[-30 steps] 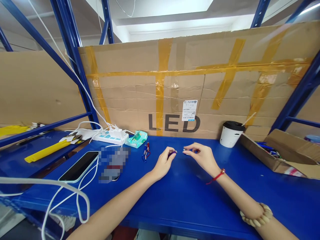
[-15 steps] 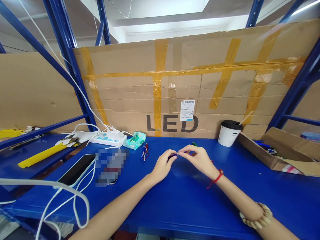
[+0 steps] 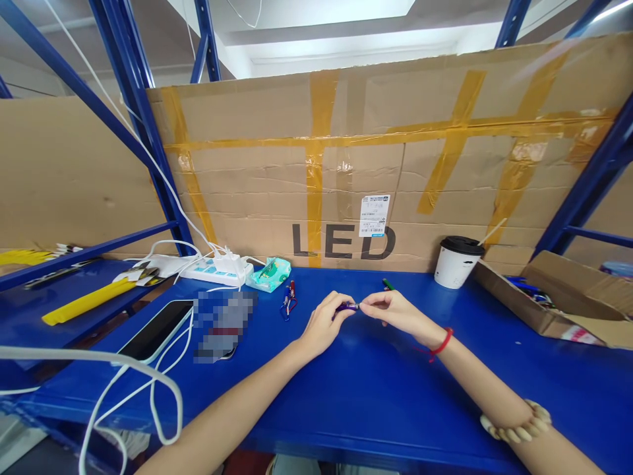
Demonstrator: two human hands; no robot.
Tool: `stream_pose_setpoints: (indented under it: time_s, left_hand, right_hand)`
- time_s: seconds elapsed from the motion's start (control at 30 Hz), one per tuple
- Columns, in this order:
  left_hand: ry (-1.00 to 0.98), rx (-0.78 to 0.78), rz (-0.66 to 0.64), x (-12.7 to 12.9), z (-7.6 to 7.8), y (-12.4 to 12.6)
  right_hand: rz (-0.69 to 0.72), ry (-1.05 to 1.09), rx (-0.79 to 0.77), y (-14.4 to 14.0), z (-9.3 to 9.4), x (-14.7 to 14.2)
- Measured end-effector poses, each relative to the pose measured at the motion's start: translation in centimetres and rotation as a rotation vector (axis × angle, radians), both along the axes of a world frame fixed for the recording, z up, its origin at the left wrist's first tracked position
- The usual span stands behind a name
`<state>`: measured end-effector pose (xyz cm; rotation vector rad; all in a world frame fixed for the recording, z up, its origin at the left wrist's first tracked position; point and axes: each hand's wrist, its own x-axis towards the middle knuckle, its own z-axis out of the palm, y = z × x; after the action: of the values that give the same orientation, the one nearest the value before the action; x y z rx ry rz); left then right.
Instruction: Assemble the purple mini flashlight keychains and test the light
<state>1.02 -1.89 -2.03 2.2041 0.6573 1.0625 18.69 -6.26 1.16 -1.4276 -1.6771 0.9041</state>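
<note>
Both hands are meeting over the blue table point(image 3: 376, 396), fingertips nearly touching. My left hand point(image 3: 324, 323) is pinching one end of a small purple piece point(image 3: 347, 307) between thumb and forefinger, the other fingers curled under. My right hand point(image 3: 395, 310) is closing its thumb and forefinger on the opposite, silvery end of the same piece, so the piece is bridging the gap between the two hands, lying roughly level, just above the table surface (too small to say what it is).

Just beyond my right hand, a small green item point(image 3: 388, 284) is lying on the table. Farther off to that side, a white paper cup point(image 3: 457, 262) with a dark lid is standing against the cardboard wall point(image 3: 445, 178), and past it an open cardboard box point(image 3: 548, 300) is lying.

Beyond my left hand, a small red and blue cluster of bits point(image 3: 289, 300) is resting near a teal packet point(image 3: 270, 274). Further left of that, a white power strip point(image 3: 217, 269) is sitting with cables running off it, and a phone point(image 3: 155, 330) is lying face up, well apart from my hands. A red cord is circling my right wrist, and a pale bead bracelet is sitting further up that forearm.
</note>
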Motion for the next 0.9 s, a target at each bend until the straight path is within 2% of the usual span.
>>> stream_pose_setpoints:
  time_s: [0.13, 0.4, 0.57, 0.67, 0.9]
  left_hand:
    - [-0.015, 0.058, -0.051, -0.3, 0.1, -0.3]
    - [0.055, 0.027, -0.08, -0.5, -0.2, -1.3]
    - [0.194, 0.188, -0.085, -0.8, -0.2, -1.2]
    - [0.229, 0.235, -0.074, -0.9, 0.0, -1.2]
    - [0.233, 0.221, -0.067, -0.9, 0.2, -1.0]
  right_hand:
    - [0.018, 0.018, -0.072, 0.2, -0.3, 0.3]
    - [0.065, -0.006, -0.018, 0.3, -1.0, 0.5]
    - [0.137, -0.009, 0.009, 0.6, -1.7, 0.6]
    - [0.125, 0.009, -0.032, 0.5, -1.6, 0.6]
    - [0.086, 0.02, -0.105, 0.1, -0.8, 0.2]
